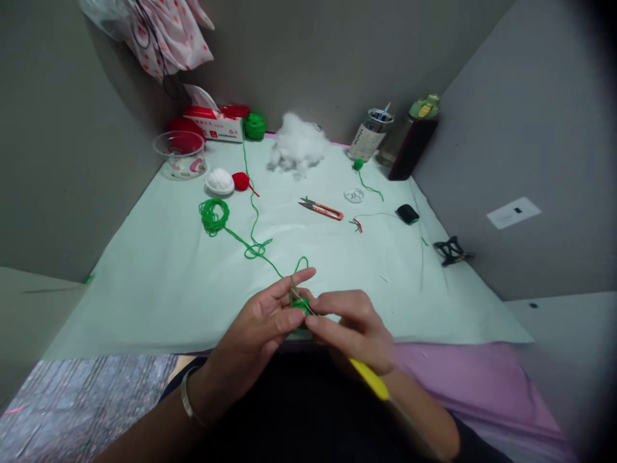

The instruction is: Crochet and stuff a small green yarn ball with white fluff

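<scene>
Pinching a small green crochet piece (301,306) at the lower centre of the frame, the left hand (258,325) has its thumb pressed on the work and its index finger stretched out, with green yarn (265,257) passing over it. The right hand (359,325) is closed, thumb and index finger together at the piece, around a hook (370,379) whose yellow handle slants toward the bottom of the frame; how its other fingers sit is partly hidden. From the hands the yarn runs up and left over a pale green table cover (168,283) to a loose coil (213,216) left of centre. Above the coil lie a white ball (220,182) and a small red ball (240,181), side by side. Orange snips (322,209) rest near the middle. White stuffing (299,143) sits at upper centre, between a green ball (254,126) beside a tissue box (219,125), upper left, and a pen-filled can (369,136) next to a dark bottle (412,141), upper right. At right are a black pad (407,214) and a black claw clip (452,251).
</scene>
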### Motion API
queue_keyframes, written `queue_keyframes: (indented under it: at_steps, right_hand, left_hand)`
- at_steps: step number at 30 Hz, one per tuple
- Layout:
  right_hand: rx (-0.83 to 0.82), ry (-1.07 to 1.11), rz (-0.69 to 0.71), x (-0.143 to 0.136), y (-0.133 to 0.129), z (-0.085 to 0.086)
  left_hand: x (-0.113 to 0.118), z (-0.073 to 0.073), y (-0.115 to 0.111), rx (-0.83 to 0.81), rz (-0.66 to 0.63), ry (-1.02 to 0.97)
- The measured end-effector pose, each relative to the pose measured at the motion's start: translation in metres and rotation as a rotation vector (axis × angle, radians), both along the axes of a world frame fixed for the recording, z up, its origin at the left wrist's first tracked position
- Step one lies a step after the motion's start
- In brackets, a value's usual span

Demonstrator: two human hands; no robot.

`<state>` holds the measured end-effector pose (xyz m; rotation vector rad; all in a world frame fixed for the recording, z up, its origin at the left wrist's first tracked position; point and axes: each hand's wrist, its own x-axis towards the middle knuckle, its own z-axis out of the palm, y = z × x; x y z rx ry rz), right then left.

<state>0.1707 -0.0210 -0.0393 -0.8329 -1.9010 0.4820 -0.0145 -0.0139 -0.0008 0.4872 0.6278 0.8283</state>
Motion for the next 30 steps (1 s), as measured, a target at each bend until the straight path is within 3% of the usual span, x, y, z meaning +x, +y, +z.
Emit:
queue_keyframes:
  at_steps: [2, 4, 10, 16, 19, 26, 30]
  right_hand:
    - [0.127, 0.080, -0.009, -0.003, 0.002, 0.005]
    - [0.124, 0.186, -0.003, -0.005, 0.003, 0.011]
    - [-0.125, 0.387, 0.064, -0.006, 0.004, 0.025]
    - [-0.339, 0.553, 0.115, -0.003, 0.003, 0.022]
    - [-0.452, 0.682, 0.141, -0.003, 0.005, 0.022]
    - [-0.741, 0.862, 0.158, -0.009, 0.009, 0.029]
    - [-0.796, 0.897, 0.184, -0.014, 0.008, 0.029]
  left_hand:
    - [-0.003, -0.003, 0.001, 0.029, 0.001, -0.004]
    - [-0.005, -0.006, 0.002, 0.059, 0.030, 0.031]
    - [-0.015, -0.009, 0.009, 0.169, 0.092, 0.203]
    - [-0.026, -0.011, 0.014, 0.261, -0.079, 0.203]
    - [-0.027, -0.011, 0.016, 0.258, -0.123, 0.156]
    - [-0.025, -0.009, 0.013, 0.194, -0.076, 0.087]
    - [-0.023, -0.009, 0.010, 0.170, -0.070, 0.116]
